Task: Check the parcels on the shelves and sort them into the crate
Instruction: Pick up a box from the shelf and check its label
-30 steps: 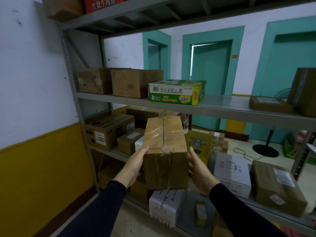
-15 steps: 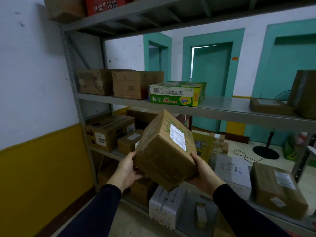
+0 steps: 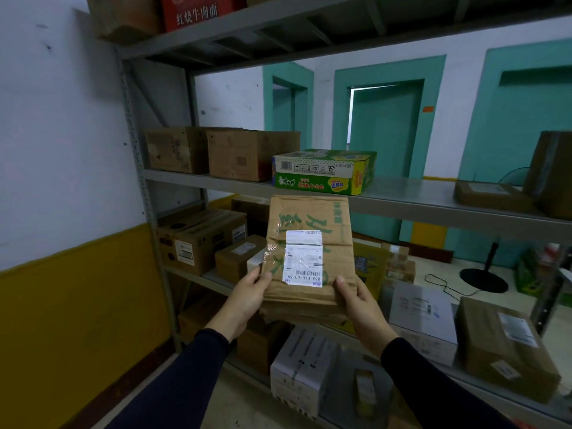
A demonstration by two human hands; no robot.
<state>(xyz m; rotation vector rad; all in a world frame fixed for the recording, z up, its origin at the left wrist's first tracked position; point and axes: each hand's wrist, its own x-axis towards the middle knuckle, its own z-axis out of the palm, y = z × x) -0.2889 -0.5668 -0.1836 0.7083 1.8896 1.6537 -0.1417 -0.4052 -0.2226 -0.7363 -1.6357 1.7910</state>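
I hold a brown cardboard parcel [image 3: 309,243] up in front of the grey metal shelves [image 3: 402,202]. Its face with green print and a white shipping label [image 3: 303,258] is turned toward me, the label upside down. My left hand [image 3: 247,298] grips the parcel's lower left edge, thumb on the front. My right hand [image 3: 359,301] grips the lower right corner the same way. No crate is in view.
Brown boxes [image 3: 247,154] and a green and yellow carton [image 3: 325,171] stand on the upper shelf. More brown and white parcels [image 3: 507,345] fill the lower shelves. A white and yellow wall [image 3: 62,212] closes the left side. Teal doors and a black fan base [image 3: 483,280] lie beyond.
I have turned the parcel in both hands from its taped seam, through a tilted corner, to the labelled face, and raised it slightly.
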